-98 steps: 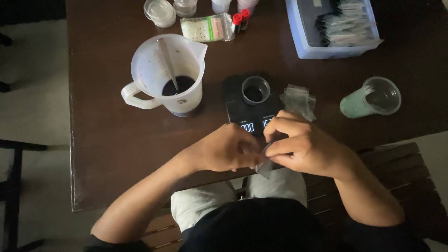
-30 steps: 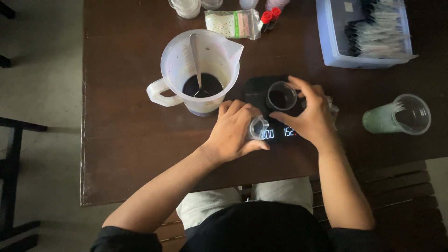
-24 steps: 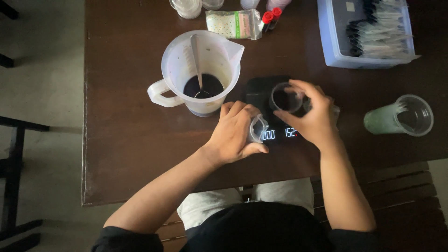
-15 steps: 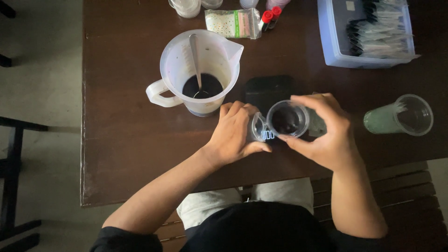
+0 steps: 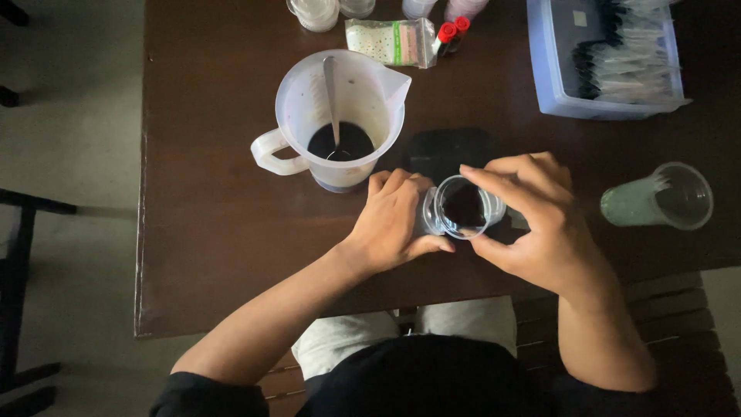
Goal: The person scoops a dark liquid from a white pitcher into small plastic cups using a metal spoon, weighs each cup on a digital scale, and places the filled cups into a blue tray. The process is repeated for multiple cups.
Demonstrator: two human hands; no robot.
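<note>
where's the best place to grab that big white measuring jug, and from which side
By its loop handle, coming from the person's left. The measuring jug stands upright with dark liquid inside, the handle juts out left, clear of the left hand and the spout opposite.

Light: dim, soft daylight from beyond the counter (image 5: 208,232)
Shadows: faint, deepest near the counter's front edge
Glare: none
Sharpness: fairly crisp, slightly grainy

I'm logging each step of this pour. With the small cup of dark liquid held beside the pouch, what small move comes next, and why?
Probably tip the small clear cup in the right hand a little further toward the clear pouch that the left hand steadies: its rim already sits against the pouch.
</note>
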